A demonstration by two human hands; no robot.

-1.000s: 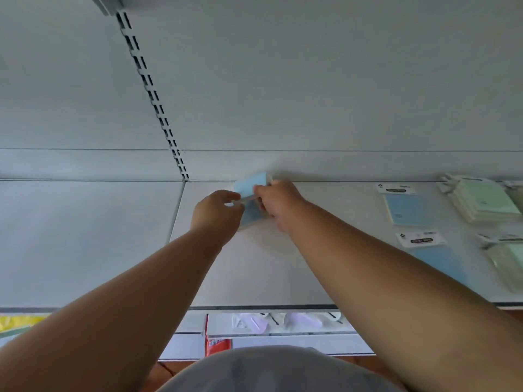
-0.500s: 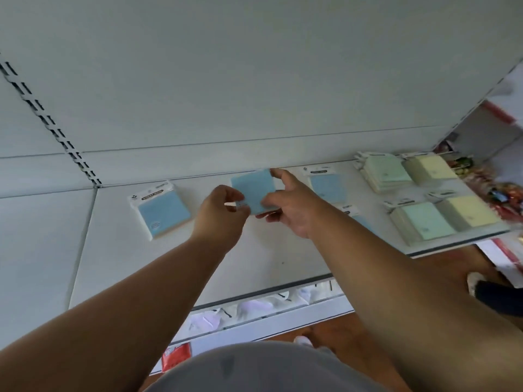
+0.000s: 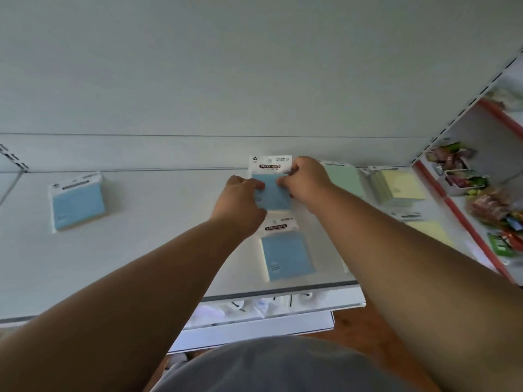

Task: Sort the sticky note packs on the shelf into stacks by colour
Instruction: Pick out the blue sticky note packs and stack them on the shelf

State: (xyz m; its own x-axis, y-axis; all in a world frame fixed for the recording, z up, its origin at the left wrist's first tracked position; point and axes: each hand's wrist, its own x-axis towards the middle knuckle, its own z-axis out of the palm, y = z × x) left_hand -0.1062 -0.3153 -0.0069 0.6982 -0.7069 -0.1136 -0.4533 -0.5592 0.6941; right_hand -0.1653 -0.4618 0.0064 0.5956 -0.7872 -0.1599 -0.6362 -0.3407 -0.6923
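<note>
- Nearest my camera, a grey shirt (image 3: 271, 366) fills the bottom edge, with both bare forearms reaching forward over the white shelf (image 3: 141, 250).
- Below the shelf's front lip, a lower shelf (image 3: 254, 306) shows pale, blurred items I cannot identify.
- Near the front of the shelf, a blue sticky note pack (image 3: 285, 253) lies flat, its "STICKY NOTE" header card pointing toward the back.
- Just beyond it, my left hand (image 3: 240, 205) and right hand (image 3: 305, 182) both grip a second blue pack (image 3: 273, 190), fingers curled on its left and right edges; its white header card stands clear above the fingers. I cannot tell whether it rests on the shelf or is lifted off it.
- Well apart to the left, a blue stack (image 3: 77, 205) sits alone on the shelf.
- To the right of my right hand, a green stack (image 3: 343, 178) stands partly hidden behind the wrist, with a yellow stack (image 3: 396, 188) beside it and another yellow pack (image 3: 430, 233) nearer the front.
- Farthest right, a neighbouring shelf with red edging (image 3: 464, 222) carries colourful packaged goods (image 3: 492, 205), too blurred to name.
- Behind everything rises the shelving's plain white back panel (image 3: 254, 80).
</note>
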